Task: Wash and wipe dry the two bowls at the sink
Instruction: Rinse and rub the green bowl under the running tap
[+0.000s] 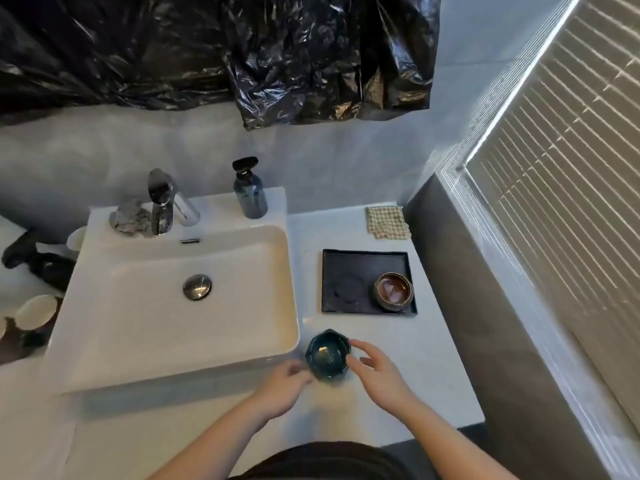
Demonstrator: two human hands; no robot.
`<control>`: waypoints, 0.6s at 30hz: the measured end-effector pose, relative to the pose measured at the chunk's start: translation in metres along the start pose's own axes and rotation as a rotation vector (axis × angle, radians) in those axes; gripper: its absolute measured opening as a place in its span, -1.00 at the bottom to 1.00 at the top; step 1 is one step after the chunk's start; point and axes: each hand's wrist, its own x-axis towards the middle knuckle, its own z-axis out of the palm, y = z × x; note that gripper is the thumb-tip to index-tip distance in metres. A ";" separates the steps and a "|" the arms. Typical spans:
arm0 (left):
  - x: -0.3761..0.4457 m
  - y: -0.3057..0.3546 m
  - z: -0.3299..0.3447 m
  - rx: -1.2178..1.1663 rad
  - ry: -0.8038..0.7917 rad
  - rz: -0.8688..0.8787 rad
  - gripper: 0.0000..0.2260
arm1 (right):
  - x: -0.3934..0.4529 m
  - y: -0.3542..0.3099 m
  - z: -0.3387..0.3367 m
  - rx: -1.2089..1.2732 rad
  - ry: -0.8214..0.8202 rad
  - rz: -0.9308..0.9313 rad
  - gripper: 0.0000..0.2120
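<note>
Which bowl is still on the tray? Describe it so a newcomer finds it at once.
Start at the white sink and look right along the counter to the black square tray. In its near right corner sits the brown bowl, glossy reddish inside; the dark teal bowl is off the tray, between the hands.

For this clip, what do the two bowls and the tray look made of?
Dark green bowl: likely glazed ceramic, glossy, with a bright highlight inside. Brown bowl: probably ceramic too, shiny reddish-brown glaze inside, duller grey outside. Black tray: matte surface with a thin raised rim; whether it is plastic, metal or lacquered wood cannot be told.
</note>
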 end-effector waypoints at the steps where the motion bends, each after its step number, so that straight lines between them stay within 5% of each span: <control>1: 0.009 -0.003 0.002 -0.013 0.009 -0.023 -0.54 | 0.005 -0.001 0.002 -0.015 0.010 0.001 -0.57; 5: 0.043 -0.012 0.009 -0.060 -0.040 -0.118 -0.23 | 0.026 -0.002 0.007 -0.088 -0.008 0.088 -0.47; 9: 0.055 -0.007 0.018 -0.134 -0.043 -0.105 -0.38 | 0.042 -0.006 0.015 -0.120 -0.035 0.129 -0.45; 13: 0.073 -0.015 0.024 -0.233 -0.038 -0.121 -0.26 | 0.051 -0.002 0.018 -0.099 -0.017 0.157 -0.52; 18: 0.059 -0.016 0.026 -0.259 -0.066 -0.112 -0.38 | 0.032 0.003 0.010 0.044 -0.028 0.193 -0.68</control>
